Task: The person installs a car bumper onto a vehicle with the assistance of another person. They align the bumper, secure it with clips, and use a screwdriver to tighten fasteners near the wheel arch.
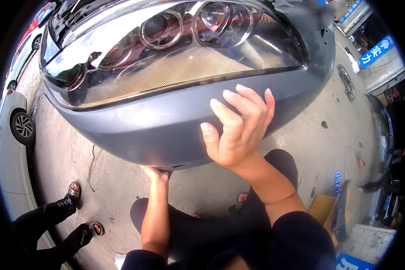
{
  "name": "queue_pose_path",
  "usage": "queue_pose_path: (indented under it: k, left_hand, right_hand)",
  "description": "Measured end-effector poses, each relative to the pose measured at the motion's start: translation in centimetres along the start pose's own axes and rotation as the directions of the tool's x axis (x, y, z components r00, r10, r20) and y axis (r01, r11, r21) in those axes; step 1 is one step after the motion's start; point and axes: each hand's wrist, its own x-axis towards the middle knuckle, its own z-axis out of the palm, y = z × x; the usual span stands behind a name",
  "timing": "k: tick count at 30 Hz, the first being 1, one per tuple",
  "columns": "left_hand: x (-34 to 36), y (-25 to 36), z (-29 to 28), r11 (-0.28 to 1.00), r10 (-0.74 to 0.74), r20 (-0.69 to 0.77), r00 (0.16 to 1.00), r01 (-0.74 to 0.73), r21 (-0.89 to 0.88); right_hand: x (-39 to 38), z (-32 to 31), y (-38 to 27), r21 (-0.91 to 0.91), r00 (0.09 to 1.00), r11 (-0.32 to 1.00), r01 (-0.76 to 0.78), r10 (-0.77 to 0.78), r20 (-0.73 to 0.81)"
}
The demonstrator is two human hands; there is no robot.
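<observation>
A grey car bumper [162,130] curves across the view in front of me, below a large headlight [184,63] with round lenses and a ribbed amber-tinted lower strip. My left hand [156,172] is up against the bumper's lower edge; its fingers are hidden under the panel. Over the bumper's right part is my right hand [238,126], fingers spread and slightly bent, back of the hand toward me. Whether its fingertips touch the panel I cannot tell. Nothing is held in it.
A person in dark trousers [54,216] and sandals stands at the left, beside a white car [13,157]. Concrete floor [108,180] lies below. At the right are a black part [346,82], blue signs [377,51], a cardboard piece [321,209] and more car parts.
</observation>
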Motion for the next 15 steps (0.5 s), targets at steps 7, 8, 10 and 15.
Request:
queue_pose_path:
  k: [7, 8, 10, 15]
  left_hand:
    - [0.5, 0.0, 1.1, 1.000, 0.030, 0.057, 0.998, -0.029, -0.009]
    - [0.5, -0.1, 0.9, 1.000, 0.005, 0.056, 0.998, -0.005, -0.008]
    - [0.5, -0.3, 0.7, 0.999, -0.046, 0.055, 0.997, 0.046, -0.007]
    - [1.1, -0.2, 0.6, 0.996, -0.021, 0.061, 0.998, 0.026, -0.089]
  right_hand:
    - [-0.3, 0.1, 0.0, 0.018, 0.998, 0.999, -0.027, 0.028, -0.054]
    - [-0.2, -0.3, 0.3, 0.040, 0.999, 0.999, -0.028, 0.030, -0.045]
    - [0.5, -0.8, 1.4, 0.083, 0.999, 0.996, -0.031, 0.033, -0.027]
    - [3.0, -1.9, 7.4, -0.048, 0.976, 0.983, -0.176, 0.168, -0.140]
